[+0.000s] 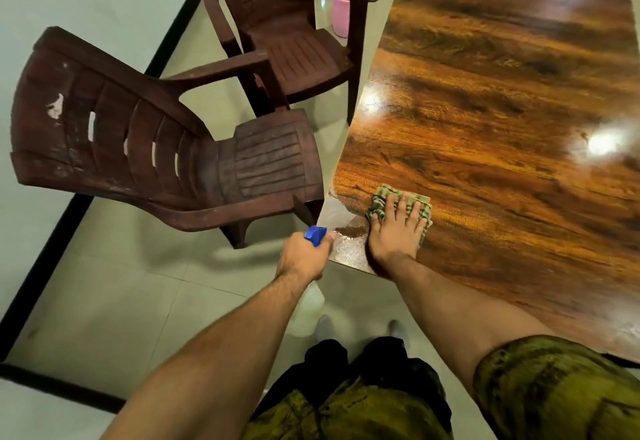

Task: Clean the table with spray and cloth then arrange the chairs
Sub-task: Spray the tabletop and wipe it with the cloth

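Cloth (382,200) is pressed flat onto the table (485,110) near its close left corner by the right hand (394,231). The fingers are spread straight on top, with nothing curled round it. Spray bottle (315,234) is gripped in the left hand (304,259) and held just off the table edge, blue head beside the corner. A wet patch (346,235) is seen between bottle and cloth, right at the edge.

Risks:
- Liquid could be pushed over the edge onto the tiled floor (138,301) by a stroke toward the corner, making a slip hazard at the feet.
- Cloth is only pinned by pressure, so it could bunch or be left behind on a fast stroke.
- Near chair (173,148) is parked close to the table edge and could be knocked by the bottle arm.

Near chair and far chair (287,41) are not yet arranged.
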A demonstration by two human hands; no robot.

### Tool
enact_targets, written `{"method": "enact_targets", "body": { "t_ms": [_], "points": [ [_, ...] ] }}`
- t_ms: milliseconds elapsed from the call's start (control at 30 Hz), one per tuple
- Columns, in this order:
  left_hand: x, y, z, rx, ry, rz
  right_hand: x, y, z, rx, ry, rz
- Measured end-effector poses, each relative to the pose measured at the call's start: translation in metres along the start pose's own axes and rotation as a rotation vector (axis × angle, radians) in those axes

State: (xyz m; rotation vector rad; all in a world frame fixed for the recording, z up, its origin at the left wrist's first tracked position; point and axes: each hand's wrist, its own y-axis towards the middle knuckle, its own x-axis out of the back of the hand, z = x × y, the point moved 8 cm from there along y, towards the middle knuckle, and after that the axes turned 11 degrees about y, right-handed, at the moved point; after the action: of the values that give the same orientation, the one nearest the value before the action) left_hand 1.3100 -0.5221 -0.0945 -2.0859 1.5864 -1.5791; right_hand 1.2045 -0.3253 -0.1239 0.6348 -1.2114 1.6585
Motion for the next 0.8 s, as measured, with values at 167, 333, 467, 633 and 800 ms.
{"method": "enact_targets", "body": {
  "t_ms": [167, 333, 467, 633, 800],
  "points": [
    [0.016, 0.008, 0.009, 0.02, -0.041, -0.027, -0.059, -0.042, 0.091, 0.703, -0.259, 0.327],
    [0.026, 0.013, 0.005, 0.004, -0.081, -0.04, -0.034, -0.001, 0.071, 0.775, -0.305, 0.298],
    [0.033, 0.01, 0.002, -0.039, -0.138, -0.06, -0.02, 0.042, 0.085, 0.299, -0.116, 0.125],
    [0.032, 0.014, -0.008, -0.066, -0.107, -0.082, -0.056, -0.02, 0.099, 0.702, -0.307, 0.301],
    [0.0, 0.008, -0.045, -0.133, -0.06, 0.001, -0.061, -0.065, 0.047, 0.859, -0.338, 0.357]
  ]
}}
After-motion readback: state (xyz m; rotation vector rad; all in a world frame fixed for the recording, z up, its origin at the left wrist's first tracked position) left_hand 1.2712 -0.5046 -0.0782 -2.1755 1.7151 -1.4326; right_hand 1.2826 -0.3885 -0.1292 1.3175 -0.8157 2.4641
